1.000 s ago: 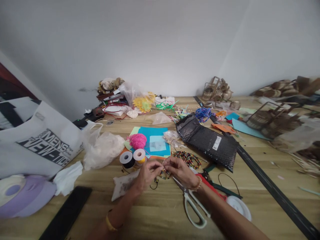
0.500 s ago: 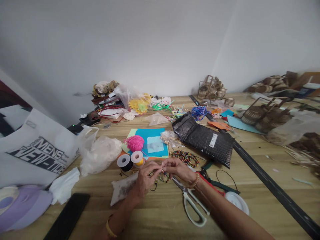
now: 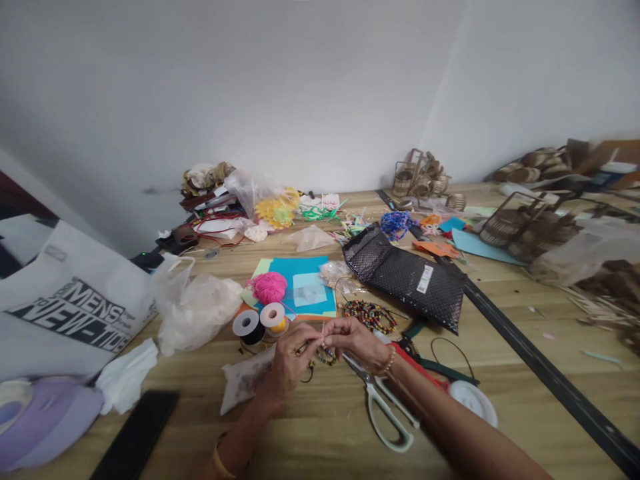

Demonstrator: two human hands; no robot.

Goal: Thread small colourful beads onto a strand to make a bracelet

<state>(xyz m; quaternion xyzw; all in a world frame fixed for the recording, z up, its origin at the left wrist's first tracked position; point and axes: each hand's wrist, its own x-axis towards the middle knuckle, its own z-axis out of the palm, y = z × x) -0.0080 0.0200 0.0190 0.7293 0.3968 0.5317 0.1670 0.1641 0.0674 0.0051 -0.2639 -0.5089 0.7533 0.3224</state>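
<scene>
My left hand (image 3: pixel 293 357) and my right hand (image 3: pixel 354 341) meet at the middle of the table, fingertips pinched together. A thin pale cord (image 3: pixel 323 328) sticks up between the fingertips; both hands are closed on it, though its lower part is hidden. Just below the fingers shows a small loop of coloured beads (image 3: pixel 328 357); whether it hangs from the cord I cannot tell. White-handled scissors (image 3: pixel 393 423) lie beneath my right wrist. A white packet (image 3: pixel 243 379) of small dark pieces lies beside my left hand. Beyond the hands rests a coil of multicoloured beads (image 3: pixel 367 315).
Spools of black thread (image 3: pixel 249 327) and yellow thread (image 3: pixel 273 319) stand by pink yarn (image 3: pixel 270 288). A black padded envelope (image 3: pixel 400 280) lies at right, near a long black strip (image 3: pixel 545 373). A phone (image 3: pixel 135 437), plastic bag (image 3: pixel 197 310) and paper bag (image 3: pixel 75 300) occupy the left.
The view has shifted very slightly. Both hands keep their pinch on the cord at nearly the same spot, and the things on the table lie as before.
</scene>
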